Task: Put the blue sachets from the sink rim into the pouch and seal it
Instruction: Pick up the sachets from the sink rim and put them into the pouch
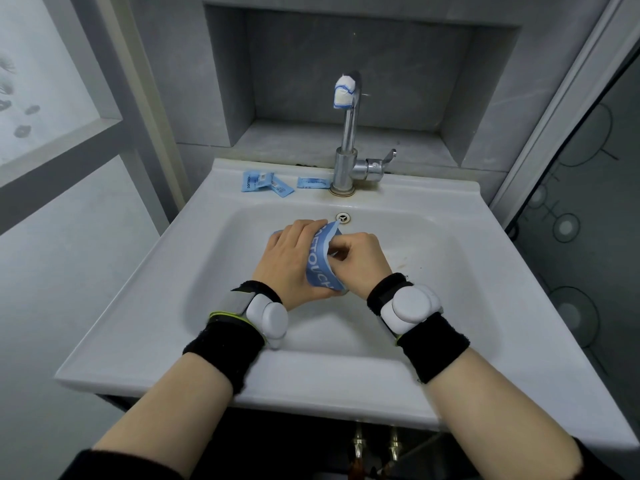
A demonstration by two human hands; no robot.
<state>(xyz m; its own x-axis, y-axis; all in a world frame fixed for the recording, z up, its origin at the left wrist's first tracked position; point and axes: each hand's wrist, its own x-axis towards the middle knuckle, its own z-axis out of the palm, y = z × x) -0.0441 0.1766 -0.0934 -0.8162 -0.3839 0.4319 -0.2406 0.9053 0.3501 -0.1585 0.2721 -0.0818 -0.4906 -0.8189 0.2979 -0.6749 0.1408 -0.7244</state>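
Two bare hands work a blue pouch (322,261) over the basin of a white sink (450,271), both wrists strapped with black bands and white sensor pods. The left hand (294,258) wraps the pouch's left side in a closed grip, while the right hand (360,263) pinches its top edge between thumb and fingers, apparently parting the mouth.

Three or so blue sachets (266,182) lie on the far sink rim, left of the chrome faucet (348,147), well apart from the pouch and not yet collected; their exact number is hard to tell where they overlap.

The pouch hangs directly above the basin, so a slipped pinch could drop it in; whether the basin is wet cannot be told. Reaching for the sachets means freeing one hand, and the mouth may then fall shut, leaving sachets to slide off the rim.
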